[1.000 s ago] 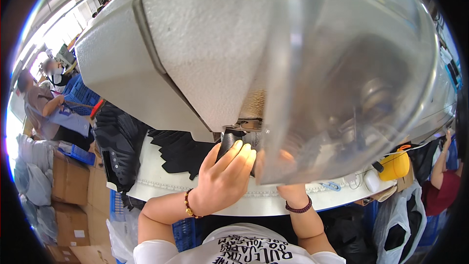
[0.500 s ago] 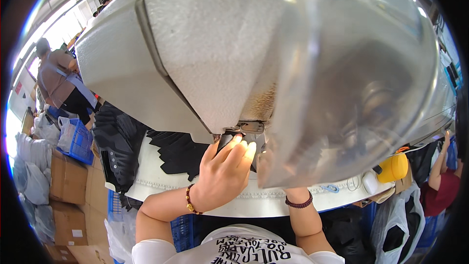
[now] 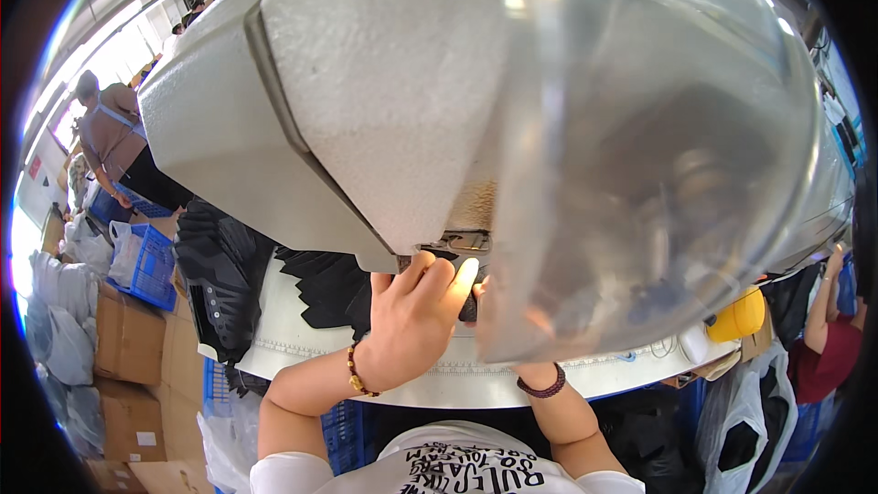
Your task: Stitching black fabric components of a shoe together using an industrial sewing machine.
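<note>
My left hand (image 3: 413,318) is under the head of a large pale sewing machine (image 3: 384,82), with its fingers curled and pressed on a small black fabric piece (image 3: 468,309) at the working point. Most of that piece is covered by the fingers. My right hand (image 3: 485,313) is on the piece's right side, largely behind a cloudy clear shield (image 3: 640,174); only a strip of its fingers shows plainly, so its grip is hidden. Both hands are over the white curved table (image 3: 439,384), which has a ruler strip along it.
Black cut pieces (image 3: 325,284) are fanned out left of my left hand, beside a stack of black shoe uppers (image 3: 219,265). A yellow container (image 3: 736,314) stands at the right. Boxes (image 3: 128,334) and a blue crate (image 3: 146,265) line the left floor. Other people (image 3: 114,128) are nearby.
My left hand has moved slightly down and left, its fingers more curled. My right hand has shifted left, its fingers now showing past the shield's edge. The person at left has lowered an arm.
</note>
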{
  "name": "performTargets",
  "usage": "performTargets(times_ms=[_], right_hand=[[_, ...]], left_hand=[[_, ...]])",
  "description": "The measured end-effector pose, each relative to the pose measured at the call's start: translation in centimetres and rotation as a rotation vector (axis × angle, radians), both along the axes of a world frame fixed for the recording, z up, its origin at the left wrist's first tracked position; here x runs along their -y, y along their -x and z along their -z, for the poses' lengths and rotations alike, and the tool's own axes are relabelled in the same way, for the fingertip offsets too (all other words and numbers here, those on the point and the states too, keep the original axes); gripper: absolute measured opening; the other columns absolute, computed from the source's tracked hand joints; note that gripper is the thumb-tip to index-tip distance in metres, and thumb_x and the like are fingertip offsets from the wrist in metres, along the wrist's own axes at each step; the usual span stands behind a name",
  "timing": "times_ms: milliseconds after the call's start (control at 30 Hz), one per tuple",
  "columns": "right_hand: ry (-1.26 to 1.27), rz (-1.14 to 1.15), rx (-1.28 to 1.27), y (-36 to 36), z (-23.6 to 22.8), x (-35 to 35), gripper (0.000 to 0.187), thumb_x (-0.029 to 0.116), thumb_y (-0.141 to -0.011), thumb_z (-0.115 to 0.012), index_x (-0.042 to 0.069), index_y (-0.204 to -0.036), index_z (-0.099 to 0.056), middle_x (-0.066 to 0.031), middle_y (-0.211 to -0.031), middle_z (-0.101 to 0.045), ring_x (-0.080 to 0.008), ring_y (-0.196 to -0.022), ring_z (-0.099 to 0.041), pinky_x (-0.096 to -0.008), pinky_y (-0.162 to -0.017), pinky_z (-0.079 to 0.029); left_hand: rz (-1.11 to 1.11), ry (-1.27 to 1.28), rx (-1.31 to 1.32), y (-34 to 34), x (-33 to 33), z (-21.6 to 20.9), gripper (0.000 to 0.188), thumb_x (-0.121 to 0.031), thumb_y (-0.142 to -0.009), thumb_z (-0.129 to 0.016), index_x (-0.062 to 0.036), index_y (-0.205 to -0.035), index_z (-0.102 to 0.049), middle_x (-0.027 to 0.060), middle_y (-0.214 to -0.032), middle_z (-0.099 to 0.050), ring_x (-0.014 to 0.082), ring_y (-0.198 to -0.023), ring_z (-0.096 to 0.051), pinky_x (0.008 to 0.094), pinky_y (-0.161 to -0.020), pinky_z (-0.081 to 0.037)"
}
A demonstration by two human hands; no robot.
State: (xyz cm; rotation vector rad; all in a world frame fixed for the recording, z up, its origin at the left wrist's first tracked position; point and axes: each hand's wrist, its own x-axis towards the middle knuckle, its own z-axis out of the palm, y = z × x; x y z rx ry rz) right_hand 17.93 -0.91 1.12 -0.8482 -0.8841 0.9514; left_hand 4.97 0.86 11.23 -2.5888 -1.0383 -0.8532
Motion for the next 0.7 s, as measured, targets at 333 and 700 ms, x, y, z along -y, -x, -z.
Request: performTargets(times_ms=[333,700], right_hand=[[-0.118,0.004,0.415,0.6,-5.3,1.4,0.015,-0.004,-0.075,-0.046,0.0,-0.082,-0.059,-0.007,-0.078,-0.059,-0.0147,-0.071,-0.055,-0.0267,-0.063,-0.043],[-0.084,-0.245,0.441,-1.2,-4.3,1.8,0.016,-0.002,-0.079,-0.043,-0.001,-0.091,-0.053,-0.0101,-0.084,-0.054,-0.0175,-0.076,-0.05,-0.0311,-0.068,-0.041]], left_hand=[[0.036,0.044,-0.065,0.2,-0.5,-0.9,0.034,-0.01,-0.056,-0.061,-0.0056,-0.089,-0.06,0.0028,-0.09,-0.047,0.0196,-0.086,-0.049,0.0339,-0.062,-0.035],[0.001,0.019,-0.087,-0.5,1.2,0.5,0.033,-0.006,-0.056,-0.056,0.0057,-0.087,-0.059,0.0147,-0.096,-0.052,0.0231,-0.089,-0.052,0.0276,-0.066,-0.047]])
